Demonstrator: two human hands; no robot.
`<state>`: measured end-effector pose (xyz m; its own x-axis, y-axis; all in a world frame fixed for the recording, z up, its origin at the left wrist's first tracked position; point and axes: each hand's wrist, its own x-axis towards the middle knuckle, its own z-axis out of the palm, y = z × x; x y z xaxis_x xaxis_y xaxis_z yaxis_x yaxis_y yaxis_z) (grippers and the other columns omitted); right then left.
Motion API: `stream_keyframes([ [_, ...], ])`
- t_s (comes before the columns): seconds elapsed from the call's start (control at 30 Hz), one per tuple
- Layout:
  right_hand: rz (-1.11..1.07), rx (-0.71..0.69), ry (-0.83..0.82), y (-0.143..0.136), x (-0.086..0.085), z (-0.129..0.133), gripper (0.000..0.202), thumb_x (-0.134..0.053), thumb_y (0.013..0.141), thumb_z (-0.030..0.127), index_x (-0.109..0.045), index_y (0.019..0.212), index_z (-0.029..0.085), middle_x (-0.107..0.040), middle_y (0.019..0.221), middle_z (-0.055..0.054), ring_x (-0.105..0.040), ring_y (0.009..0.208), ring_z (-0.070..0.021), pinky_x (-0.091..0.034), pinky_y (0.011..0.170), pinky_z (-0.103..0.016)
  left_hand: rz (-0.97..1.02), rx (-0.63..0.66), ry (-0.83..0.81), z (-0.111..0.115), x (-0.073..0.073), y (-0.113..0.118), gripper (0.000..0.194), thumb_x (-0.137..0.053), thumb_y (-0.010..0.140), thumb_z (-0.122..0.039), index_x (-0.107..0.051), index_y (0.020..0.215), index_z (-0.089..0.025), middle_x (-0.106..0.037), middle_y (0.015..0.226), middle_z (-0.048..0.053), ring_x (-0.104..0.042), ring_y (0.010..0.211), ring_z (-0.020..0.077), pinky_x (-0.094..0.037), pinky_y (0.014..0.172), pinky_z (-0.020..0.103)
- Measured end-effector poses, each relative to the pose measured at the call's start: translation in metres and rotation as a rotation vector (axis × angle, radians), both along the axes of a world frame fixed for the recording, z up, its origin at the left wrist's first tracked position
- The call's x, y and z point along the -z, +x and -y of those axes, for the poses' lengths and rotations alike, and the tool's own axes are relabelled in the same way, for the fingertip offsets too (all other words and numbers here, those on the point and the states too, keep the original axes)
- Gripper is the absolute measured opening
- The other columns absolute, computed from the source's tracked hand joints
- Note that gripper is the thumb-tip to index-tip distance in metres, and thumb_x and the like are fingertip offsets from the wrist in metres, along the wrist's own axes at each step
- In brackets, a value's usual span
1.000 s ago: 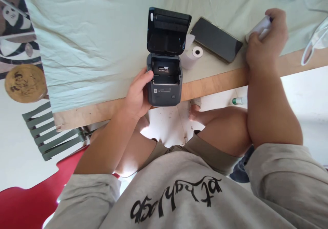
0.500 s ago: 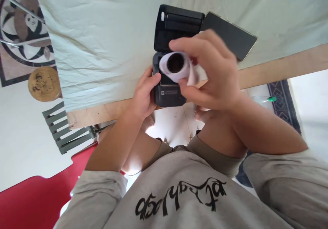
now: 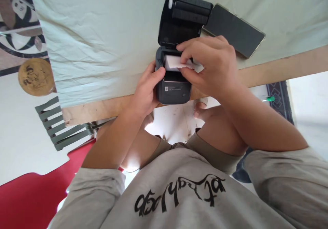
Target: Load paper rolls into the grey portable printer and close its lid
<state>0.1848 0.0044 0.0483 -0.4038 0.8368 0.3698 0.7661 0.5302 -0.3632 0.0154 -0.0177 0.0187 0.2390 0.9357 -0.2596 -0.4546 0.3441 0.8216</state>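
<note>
A small black receipt printer (image 3: 174, 94) sits at the table's near edge, its lid (image 3: 183, 17) swung up and back. My left hand (image 3: 148, 89) grips the printer's left side, thumb on the rim. Inside the printer's bay lies a white paper roll (image 3: 172, 62), turned so its side shows rather than its core. My right hand (image 3: 212, 63) pinches the loose end of the paper between thumb and fingers, over the bay's right part. The fingers hide the roll's right end.
Just right of the lid lies a dark phone (image 3: 235, 31). A pale green cloth (image 3: 102, 44) covers the table, whose bare wooden edge (image 3: 276, 65) faces me. To the left are a round wooden stool (image 3: 36, 77), a green slatted chair (image 3: 61, 123) and a red surface (image 3: 30, 195).
The paper roll has gone down into the printer's bay and turned, so its open core no longer shows. My right hand has lowered with it. The left hand keeps its hold.
</note>
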Motion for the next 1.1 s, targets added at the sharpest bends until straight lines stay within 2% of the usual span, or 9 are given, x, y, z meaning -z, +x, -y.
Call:
stream_keyframes([
  [0.2, 0.016, -0.238, 0.111, 0.003, 0.005, 0.006, 0.013, -0.051, 0.086, 0.032, -0.059, 0.077, 0.027, -0.064, 0.086, -0.002, -0.056, 0.081, -0.0194, -0.041, 0.074, -0.037, 0.025, 0.017, 0.07, 0.003, 0.002, 0.0, 0.019, -0.054, 0.089, -0.037, -0.058, 0.098, -0.021, -0.065, 0.099, 0.003, -0.06, 0.113, 0.0238, -0.055, 0.087, 0.034],
  [0.33, 0.013, -0.366, 0.121, 0.006, 0.007, 0.004, 0.029, -0.049, 0.087, 0.051, -0.057, 0.08, 0.025, -0.065, 0.08, -0.001, -0.057, 0.077, -0.0198, -0.04, 0.068, -0.039, -0.073, 0.017, 0.096, 0.003, 0.006, -0.002, 0.028, -0.066, 0.078, -0.02, -0.055, 0.104, -0.022, -0.063, 0.089, 0.0, -0.065, 0.084, 0.016, -0.053, 0.067, 0.025],
  [0.43, -0.313, -0.252, 0.247, 0.009, 0.008, 0.0, 0.024, -0.048, 0.085, 0.047, -0.054, 0.082, 0.023, -0.061, 0.077, -0.001, -0.055, 0.076, -0.0177, -0.045, 0.066, -0.036, -0.134, 0.037, 0.124, 0.0, 0.013, -0.005, 0.042, -0.072, 0.07, -0.02, -0.054, 0.108, -0.022, -0.064, 0.093, 0.001, -0.065, 0.083, 0.0173, -0.053, 0.067, 0.027],
  [0.5, -0.452, -0.101, 0.298, 0.012, 0.008, -0.003, 0.018, -0.048, 0.084, 0.035, -0.054, 0.095, 0.022, -0.061, 0.094, -0.004, -0.055, 0.093, -0.0192, -0.047, 0.06, -0.031, -0.146, 0.064, 0.152, -0.001, 0.018, -0.007, 0.053, -0.076, 0.066, -0.024, -0.052, 0.113, -0.023, -0.065, 0.098, 0.003, -0.066, 0.087, 0.021, -0.055, 0.068, 0.03],
  [0.63, -0.583, -0.087, 0.101, 0.015, 0.009, -0.005, 0.048, -0.042, 0.087, 0.03, -0.035, 0.133, 0.02, -0.036, 0.139, -0.008, -0.047, 0.124, -0.02, -0.046, 0.046, -0.023, -0.221, 0.086, 0.181, -0.002, 0.024, -0.01, 0.057, -0.077, 0.065, -0.027, -0.052, 0.116, -0.024, -0.065, 0.099, 0.004, -0.066, 0.088, 0.0214, -0.055, 0.071, 0.032],
  [0.77, -0.712, -0.129, -0.14, 0.016, 0.006, -0.004, 0.035, -0.031, 0.093, 0.033, -0.038, 0.126, 0.026, -0.039, 0.135, -0.004, -0.053, 0.118, -0.0164, -0.049, 0.046, -0.021, -0.246, 0.054, 0.196, -0.002, 0.024, -0.01, 0.059, -0.079, 0.063, -0.028, -0.052, 0.116, -0.025, -0.064, 0.098, 0.004, -0.065, 0.087, 0.0211, -0.054, 0.073, 0.033],
  [0.9, -0.621, -0.125, -0.265, 0.019, 0.005, -0.002, 0.03, -0.035, 0.096, 0.042, -0.049, 0.119, 0.027, -0.053, 0.123, -0.002, -0.059, 0.103, -0.0165, -0.048, 0.047, -0.021, -0.221, 0.059, 0.2, -0.001, 0.022, -0.009, 0.061, -0.079, 0.063, -0.028, -0.052, 0.117, -0.025, -0.063, 0.107, 0.005, -0.065, 0.097, 0.0238, -0.055, 0.079, 0.034],
  [1.0, -0.423, -0.212, -0.31, 0.02, 0.005, -0.001, 0.038, -0.051, 0.09, 0.043, -0.049, 0.123, 0.024, -0.054, 0.126, -0.003, -0.061, 0.088, -0.014, -0.053, 0.057, -0.024, -0.172, 0.079, 0.198, 0.001, 0.019, -0.009, 0.061, -0.079, 0.064, -0.026, -0.051, 0.118, -0.025, -0.062, 0.109, 0.005, -0.064, 0.1, 0.0243, -0.055, 0.079, 0.033],
  [1.1, -0.277, -0.292, -0.341, 0.017, 0.002, 0.001, 0.042, -0.053, 0.088, 0.042, -0.045, 0.126, 0.025, -0.053, 0.13, -0.004, -0.056, 0.11, -0.0213, -0.055, 0.083, -0.035, -0.134, 0.026, 0.2, 0.004, 0.014, -0.007, 0.052, -0.074, 0.071, -0.032, -0.05, 0.116, -0.026, -0.061, 0.107, 0.003, -0.064, 0.101, 0.0235, -0.055, 0.076, 0.031],
])
